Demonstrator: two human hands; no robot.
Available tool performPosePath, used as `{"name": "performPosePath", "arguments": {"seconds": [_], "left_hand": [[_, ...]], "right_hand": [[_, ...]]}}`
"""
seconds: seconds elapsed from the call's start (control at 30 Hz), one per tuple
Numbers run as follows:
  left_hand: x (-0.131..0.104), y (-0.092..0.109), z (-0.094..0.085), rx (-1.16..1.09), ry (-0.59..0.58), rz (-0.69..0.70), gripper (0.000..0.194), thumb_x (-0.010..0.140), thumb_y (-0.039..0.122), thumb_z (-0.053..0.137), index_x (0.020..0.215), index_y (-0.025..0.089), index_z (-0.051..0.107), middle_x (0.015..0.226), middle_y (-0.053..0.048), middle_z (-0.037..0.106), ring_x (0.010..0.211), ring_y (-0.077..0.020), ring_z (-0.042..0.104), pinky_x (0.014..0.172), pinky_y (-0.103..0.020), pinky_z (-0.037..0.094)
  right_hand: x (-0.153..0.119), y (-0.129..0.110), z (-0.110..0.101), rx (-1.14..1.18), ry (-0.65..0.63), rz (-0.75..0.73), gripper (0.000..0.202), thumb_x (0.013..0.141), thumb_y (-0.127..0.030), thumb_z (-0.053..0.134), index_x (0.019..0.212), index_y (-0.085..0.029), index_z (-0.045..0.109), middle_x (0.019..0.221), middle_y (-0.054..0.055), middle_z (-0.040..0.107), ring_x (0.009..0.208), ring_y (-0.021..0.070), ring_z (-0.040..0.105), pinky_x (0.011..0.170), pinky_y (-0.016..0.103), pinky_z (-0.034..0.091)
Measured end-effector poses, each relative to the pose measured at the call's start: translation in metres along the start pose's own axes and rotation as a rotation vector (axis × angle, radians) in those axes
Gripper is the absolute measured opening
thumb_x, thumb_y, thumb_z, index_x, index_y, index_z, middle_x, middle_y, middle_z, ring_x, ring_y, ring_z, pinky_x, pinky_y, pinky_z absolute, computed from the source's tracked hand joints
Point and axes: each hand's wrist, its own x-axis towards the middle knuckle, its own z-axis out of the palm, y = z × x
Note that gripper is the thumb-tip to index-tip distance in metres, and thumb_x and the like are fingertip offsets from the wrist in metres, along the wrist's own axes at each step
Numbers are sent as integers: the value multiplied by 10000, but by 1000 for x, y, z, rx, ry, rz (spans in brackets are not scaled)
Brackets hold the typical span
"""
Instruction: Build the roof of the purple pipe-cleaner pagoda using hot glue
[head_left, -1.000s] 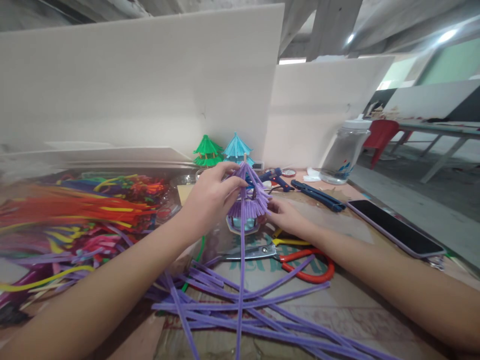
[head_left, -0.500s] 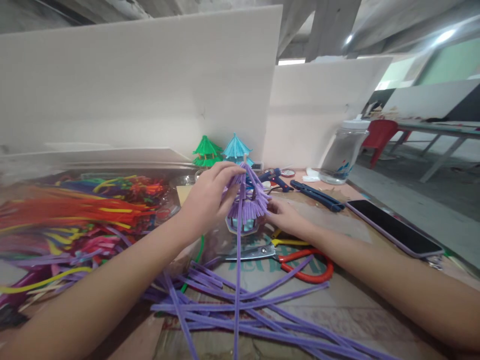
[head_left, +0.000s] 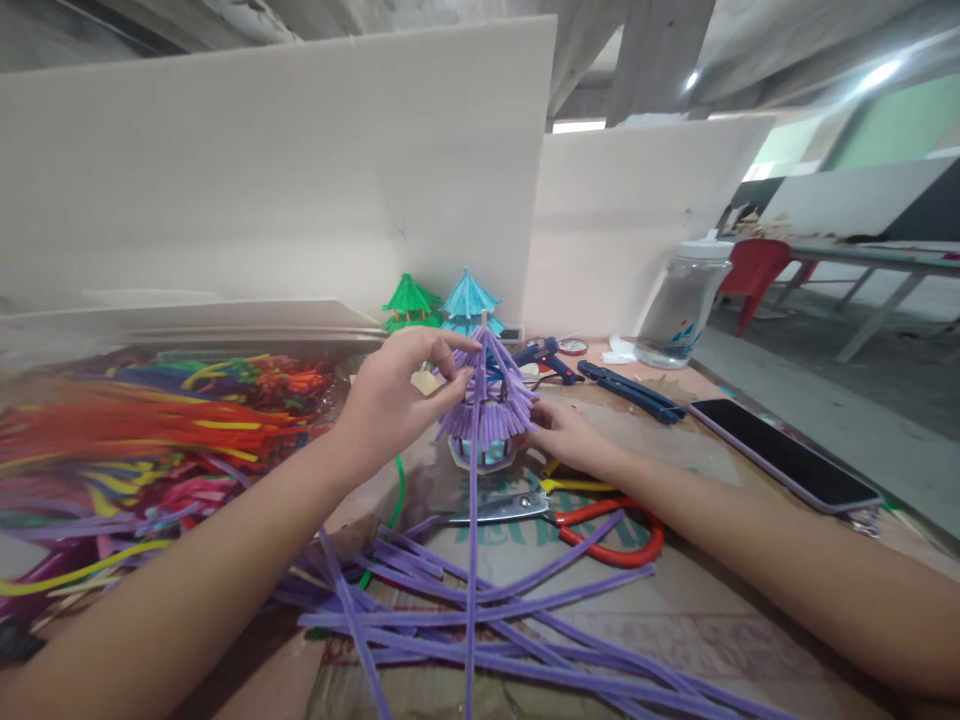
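Observation:
A small purple pavilion model [head_left: 495, 422] stands at the middle of the table, its two-tier roof made of fuzzy stems. My left hand [head_left: 409, 390] is at the upper roof's left side, forefinger touching near the peak, thumb and forefinger apart. One long purple stem [head_left: 473, 540] hangs from the peak down toward me. My right hand [head_left: 566, 435] is at the model's right side, its fingertips partly hidden behind the lower roof edge. Loose purple stems [head_left: 525, 605] lie crossed in front. Scissors with red and yellow handles [head_left: 611, 540] rest just behind them.
Colourful stems [head_left: 150, 420] fill the left side. Green [head_left: 409, 300] and blue [head_left: 469, 298] pavilion models stand behind. To the right are a glue gun [head_left: 551, 360], a blue cutter [head_left: 630, 390], a phone [head_left: 784, 455] and a clear bottle [head_left: 682, 305].
My left hand has shifted slightly left, its thumb and fingers opening away from the roof, so more of the purple roof shows. My right hand stays beside the model.

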Motion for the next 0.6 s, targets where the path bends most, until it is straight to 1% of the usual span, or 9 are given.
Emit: {"name": "performPosePath", "arguments": {"seconds": [0.13,0.23,0.33,0.4,0.5,0.6], "left_hand": [[0,4,-1,-85,17,-54,179,850,144,630,753,197,489,901,-22,726,891,-163,688,859,-316,508],[1,6,-6,-83,28,-77,77,832,124,565,827,196,537,860,-18,675,856,-163,655,826,-310,512],[3,6,-11,-46,21,-115,155,813,109,477,887,192,585,809,-11,625,780,-157,610,730,-286,505],[4,6,-15,-2,17,-118,188,807,91,441,830,193,597,760,-1,603,722,-144,578,678,-269,481],[5,3,-18,58,77,-108,210,801,54,435,758,197,583,704,11,561,661,-130,529,624,-255,440],[6,0,-21,69,163,-124,210,865,62,446,857,208,597,739,9,559,648,-128,507,603,-260,422]], "right_hand": [[0,-1,0,4,2,9,130,772,-314,613,849,-210,602,803,17,706,766,208,697,725,345,579],[-1,-1,0,-4,4,18,110,765,-291,613,835,-207,602,773,11,701,733,202,695,695,333,574],[0,-2,0,-9,2,22,106,769,-287,609,840,-208,604,766,6,698,733,200,695,693,327,572],[0,-2,0,-12,-3,22,120,772,-296,610,854,-209,608,787,9,702,744,201,696,696,327,573],[-1,-3,0,-19,-6,19,139,777,-311,610,876,-213,611,818,13,708,769,204,694,727,335,574],[-1,-3,0,-28,-4,21,146,786,-324,610,881,-213,611,827,19,712,776,209,695,735,341,573]]}}
